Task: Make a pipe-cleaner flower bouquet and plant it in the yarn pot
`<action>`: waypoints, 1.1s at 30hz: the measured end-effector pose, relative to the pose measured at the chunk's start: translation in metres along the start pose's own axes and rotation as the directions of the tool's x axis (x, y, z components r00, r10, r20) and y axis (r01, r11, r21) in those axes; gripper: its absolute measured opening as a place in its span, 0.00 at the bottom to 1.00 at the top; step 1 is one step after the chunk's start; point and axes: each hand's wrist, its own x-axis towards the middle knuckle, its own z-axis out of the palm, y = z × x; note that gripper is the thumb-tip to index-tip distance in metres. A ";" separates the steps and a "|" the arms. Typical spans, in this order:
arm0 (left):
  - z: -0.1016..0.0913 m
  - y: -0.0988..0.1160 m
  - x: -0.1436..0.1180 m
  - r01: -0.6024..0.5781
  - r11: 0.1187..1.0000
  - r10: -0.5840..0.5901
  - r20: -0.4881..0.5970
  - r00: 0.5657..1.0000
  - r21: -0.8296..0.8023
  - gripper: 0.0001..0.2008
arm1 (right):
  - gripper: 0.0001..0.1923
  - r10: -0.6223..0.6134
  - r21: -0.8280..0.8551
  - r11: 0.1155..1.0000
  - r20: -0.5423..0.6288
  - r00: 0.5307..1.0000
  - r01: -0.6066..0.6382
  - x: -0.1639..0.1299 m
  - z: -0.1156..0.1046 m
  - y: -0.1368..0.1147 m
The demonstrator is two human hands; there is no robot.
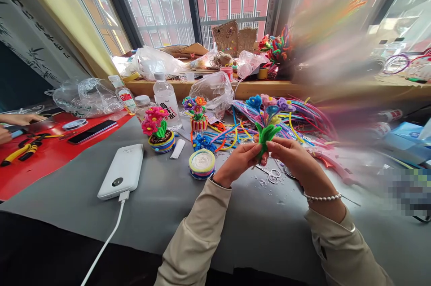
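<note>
Between my two hands, above the grey table, stands a bouquet of pipe-cleaner flowers (266, 117) with blue, pink and purple heads and green leaves. My left hand (243, 160) pinches its green base from the left. From the right, my right hand (290, 156) closes its fingers on the same leaves and stems. Small silver scissors (271, 173) lie just below the hands among tiny scraps. To the left sits a small round pot (202, 163) wrapped in coloured pipe cleaners with a white top. Blue pipe-cleaner flowers (204, 143) rest right behind it.
Finished flower pots (161, 141) and a water bottle (167, 102) stand at left. A white power bank (121, 171) trails a cable towards me. Loose pipe cleaners (303, 117) spread behind my hands. Another person's hand (20, 119) is at far left by pliers (25, 149). The right side is blurred.
</note>
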 end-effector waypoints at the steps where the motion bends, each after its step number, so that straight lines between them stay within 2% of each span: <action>1: 0.000 0.001 -0.001 0.013 1.000 -0.014 0.013 1.000 0.017 0.17 | 0.11 -0.008 0.039 0.999 0.049 0.999 0.006 0.000 -0.001 0.001; 4: 0.000 0.005 -0.003 0.056 0.996 -0.060 0.056 0.997 0.071 0.17 | 0.10 -0.049 0.174 0.984 0.152 0.987 0.022 -0.002 0.000 0.004; 7: -0.001 0.010 -0.006 0.096 0.991 -0.105 0.109 0.988 0.092 0.18 | 0.09 -0.074 0.257 0.966 0.194 0.978 0.022 -0.003 0.002 0.005; 11: -0.002 0.013 -0.007 0.117 0.992 -0.125 0.190 0.974 0.052 0.18 | 0.11 -0.089 0.259 0.965 0.183 0.979 0.040 -0.004 0.005 0.007; 15: -0.004 0.013 -0.006 0.113 0.991 -0.123 0.176 0.977 0.069 0.18 | 0.10 -0.083 0.240 0.970 0.139 0.987 0.048 -0.001 0.004 0.011; 22: 0.001 0.012 -0.007 0.066 0.983 -0.074 0.038 0.997 0.172 0.18 | 0.13 -0.120 -0.019 0.993 -0.071 0.990 0.119 0.003 0.002 0.013; 27: 0.009 0.008 -0.003 -0.086 0.922 0.111 -0.046 0.993 0.378 0.21 | 0.14 -0.181 -0.137 0.978 -0.179 0.967 0.158 0.002 0.006 0.010; 29: 0.009 0.005 -0.001 -0.109 0.908 0.140 -0.049 0.989 0.406 0.22 | 0.17 -0.201 -0.177 0.970 -0.190 0.961 0.168 0.001 0.007 0.009; 33: 0.005 0.006 -0.001 -0.094 0.900 0.087 0.037 0.996 0.426 0.20 | 0.20 -0.225 -0.252 0.950 -0.146 0.963 0.184 -0.003 0.008 0.003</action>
